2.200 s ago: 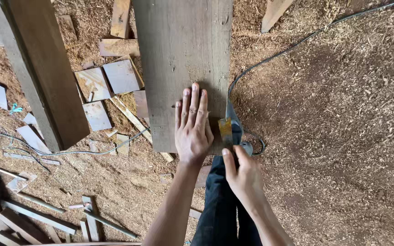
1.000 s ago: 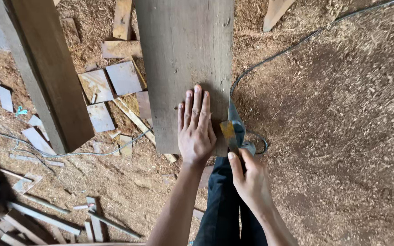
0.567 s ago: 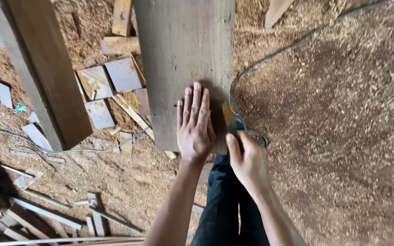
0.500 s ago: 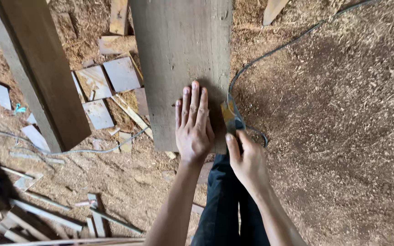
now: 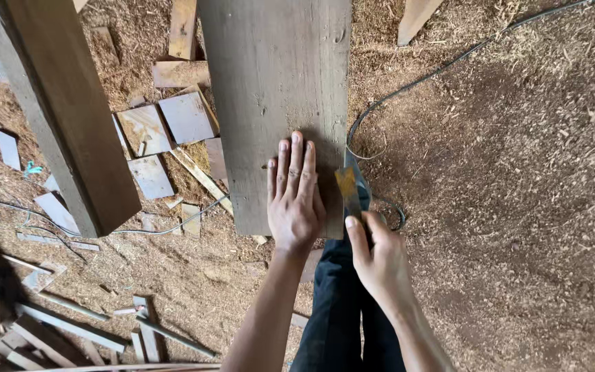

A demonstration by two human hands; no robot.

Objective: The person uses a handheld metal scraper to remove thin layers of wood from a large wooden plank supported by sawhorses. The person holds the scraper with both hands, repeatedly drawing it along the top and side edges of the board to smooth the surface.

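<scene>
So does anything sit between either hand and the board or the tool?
Nothing visible does. The left hand lies flat on the wide board, and the right hand already grips the yellow-handled tool at the board's right edge.

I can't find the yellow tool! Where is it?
In the head view, the yellow tool is just right of centre, against the board's right edge, between the flat left hand and the right hand gripping it.

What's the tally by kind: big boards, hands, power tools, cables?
Big boards: 2, the wide plank under the left hand and the dark beam
Hands: 2, with the right hand on the tool
Power tools: 1, a yellow-bodied tool, mostly hidden
Cables: 1 black cable
Total: 6
</scene>
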